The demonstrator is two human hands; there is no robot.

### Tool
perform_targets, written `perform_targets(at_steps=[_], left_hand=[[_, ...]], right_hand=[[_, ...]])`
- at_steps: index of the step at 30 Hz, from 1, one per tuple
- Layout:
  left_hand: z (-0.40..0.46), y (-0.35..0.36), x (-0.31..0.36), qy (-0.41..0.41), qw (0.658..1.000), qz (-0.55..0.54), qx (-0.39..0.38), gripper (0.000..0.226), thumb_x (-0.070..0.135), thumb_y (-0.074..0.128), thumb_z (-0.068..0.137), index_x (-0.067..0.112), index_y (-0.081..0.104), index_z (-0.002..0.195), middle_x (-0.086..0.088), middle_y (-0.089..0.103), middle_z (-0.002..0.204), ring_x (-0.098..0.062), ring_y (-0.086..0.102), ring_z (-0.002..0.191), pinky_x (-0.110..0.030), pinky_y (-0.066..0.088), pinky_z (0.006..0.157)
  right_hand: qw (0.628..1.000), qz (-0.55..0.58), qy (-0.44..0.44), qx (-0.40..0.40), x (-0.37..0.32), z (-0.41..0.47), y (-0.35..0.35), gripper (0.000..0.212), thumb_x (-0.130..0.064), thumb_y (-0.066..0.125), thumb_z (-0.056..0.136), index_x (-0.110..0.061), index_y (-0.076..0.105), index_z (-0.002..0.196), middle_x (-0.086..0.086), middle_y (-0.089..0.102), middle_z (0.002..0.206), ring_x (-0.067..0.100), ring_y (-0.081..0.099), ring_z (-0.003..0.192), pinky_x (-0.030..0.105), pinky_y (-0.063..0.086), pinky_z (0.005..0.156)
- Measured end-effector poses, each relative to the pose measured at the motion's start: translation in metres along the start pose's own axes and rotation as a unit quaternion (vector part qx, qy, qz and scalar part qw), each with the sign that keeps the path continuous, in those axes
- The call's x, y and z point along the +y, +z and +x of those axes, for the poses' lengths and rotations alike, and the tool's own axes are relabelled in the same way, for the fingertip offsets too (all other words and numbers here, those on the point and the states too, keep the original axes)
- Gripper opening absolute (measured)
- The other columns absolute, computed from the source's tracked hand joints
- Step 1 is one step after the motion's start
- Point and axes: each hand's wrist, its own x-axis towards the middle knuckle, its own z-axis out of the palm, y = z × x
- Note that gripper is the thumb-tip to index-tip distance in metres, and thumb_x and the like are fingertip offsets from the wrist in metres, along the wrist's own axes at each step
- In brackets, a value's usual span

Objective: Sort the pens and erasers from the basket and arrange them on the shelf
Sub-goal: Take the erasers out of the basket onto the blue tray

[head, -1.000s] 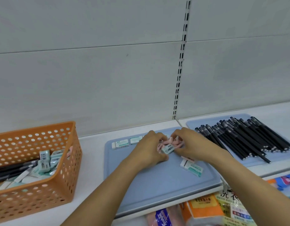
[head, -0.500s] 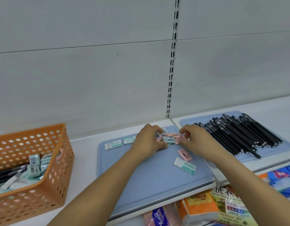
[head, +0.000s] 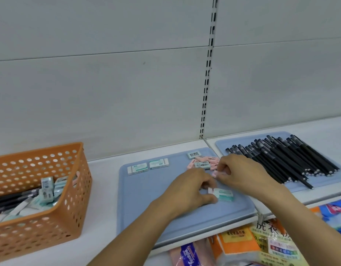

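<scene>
A sleeved eraser (head: 223, 194) lies on the tray (head: 146, 208) just right of the left fingers (head: 210, 199). A heap of erasers (head: 203, 163) sits behind them, two erasers (head: 147, 166) farther left. The basket (head: 50, 217) stands far left, the pens (head: 281, 158) right of the right fingers (head: 222, 169).

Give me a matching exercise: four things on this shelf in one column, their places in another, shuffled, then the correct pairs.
Things
1. black pens
2. orange basket
3. two white-and-green erasers
4. pink erasers

Places
A. far left of the shelf
B. piled at the back right of the middle tray
C. on the right-hand tray
D. side by side at the back left of the middle tray

Pairs: 1-C, 2-A, 3-D, 4-B
</scene>
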Motion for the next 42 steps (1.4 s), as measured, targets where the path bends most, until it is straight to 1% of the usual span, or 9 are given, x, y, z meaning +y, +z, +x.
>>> perform_targets(at_steps=[2,4,7,10,14,19,28,35,42], left_hand=[[-0.011,-0.004,-0.005,-0.013,1.0,0.025,0.012,0.027,0.042,0.071,0.082,0.027,0.065,0.104,0.016,0.05,0.088,0.0,0.046,0.076,-0.017,0.038,0.068],[-0.028,-0.011,-0.017,-0.041,0.996,0.068,0.033,0.026,0.045,0.068,0.081,0.031,0.062,0.102,0.017,0.047,0.086,-0.001,0.046,0.078,-0.019,0.036,0.069],[-0.055,-0.029,-0.039,-0.106,0.985,0.107,0.079,0.02,0.045,0.065,0.078,0.033,0.061,0.094,0.016,0.053,0.089,-0.005,0.053,0.089,-0.025,0.041,0.076],[-0.073,-0.046,-0.06,-0.169,0.967,0.153,0.115,0.023,0.045,0.064,0.076,0.033,0.06,0.095,0.013,0.054,0.099,-0.009,0.05,0.099,-0.029,0.041,0.084],[-0.077,-0.062,-0.084,-0.239,0.94,0.199,0.143,0.025,0.036,0.062,0.079,0.026,0.059,0.102,0.006,0.048,0.112,-0.016,0.044,0.109,-0.03,0.039,0.088],[-0.072,-0.065,-0.099,-0.225,0.955,0.131,0.14,0.04,0.02,0.058,0.091,0.019,0.051,0.13,0.002,0.051,0.128,-0.017,0.047,0.115,-0.027,0.039,0.093],[-0.08,-0.067,-0.074,-0.237,0.948,0.131,0.166,0.05,0.022,0.058,0.091,0.022,0.044,0.14,0.003,0.046,0.138,-0.016,0.038,0.126,-0.025,0.033,0.102],[-0.157,-0.103,0.003,-0.105,0.961,0.081,0.243,0.033,0.044,0.057,0.092,0.041,0.054,0.125,0.025,0.055,0.12,0.014,0.043,0.107,-0.005,0.032,0.091],[-0.245,-0.22,-0.04,-0.209,0.91,0.175,0.311,0.032,0.051,0.055,0.084,0.044,0.059,0.115,0.034,0.058,0.104,0.011,0.051,0.104,-0.01,0.04,0.082]], right_hand=[[0.999,0.036,-0.036,0.002,-0.002,-0.001,-0.001,0.021,-0.052,0.06,0.082,-0.03,0.06,0.08,-0.012,0.057,0.084,0.004,0.056,0.076,0.026,0.047,0.064],[0.986,0.119,-0.082,-0.081,-0.011,-0.003,-0.005,0.033,-0.064,0.061,0.07,-0.033,0.063,0.079,-0.013,0.06,0.08,0.002,0.057,0.072,0.026,0.049,0.063],[0.968,0.124,-0.148,-0.161,-0.038,-0.004,0.006,0.035,-0.06,0.064,0.07,-0.038,0.06,0.097,-0.016,0.056,0.085,0.001,0.053,0.076,0.025,0.049,0.069],[0.97,0.103,-0.202,-0.088,-0.071,0.007,0.028,0.027,-0.035,0.06,0.087,-0.036,0.055,0.114,-0.015,0.049,0.089,0.005,0.048,0.078,0.026,0.044,0.071],[0.974,0.119,-0.194,-0.02,-0.102,0.029,0.04,0.036,-0.029,0.056,0.091,-0.023,0.052,0.127,-0.003,0.048,0.117,0.014,0.047,0.108,0.031,0.043,0.083],[0.987,0.083,-0.137,-0.026,-0.118,0.05,0.044,0.033,-0.02,0.051,0.092,-0.012,0.05,0.125,0.007,0.046,0.124,0.023,0.044,0.116,0.032,0.042,0.09],[0.974,0.139,-0.176,0.008,-0.113,0.052,0.046,0.041,-0.018,0.054,0.093,-0.015,0.049,0.134,0.005,0.045,0.131,0.022,0.039,0.121,0.032,0.039,0.094],[0.92,0.253,-0.292,0.069,-0.143,0.042,0.008,0.023,-0.018,0.063,0.091,-0.019,0.065,0.113,-0.007,0.058,0.112,0.01,0.053,0.104,0.027,0.042,0.09],[0.915,0.243,-0.319,0.049,-0.224,0.046,-0.034,0.029,-0.04,0.057,0.09,-0.031,0.061,0.117,-0.019,0.058,0.107,-0.001,0.056,0.093,0.023,0.047,0.081]])
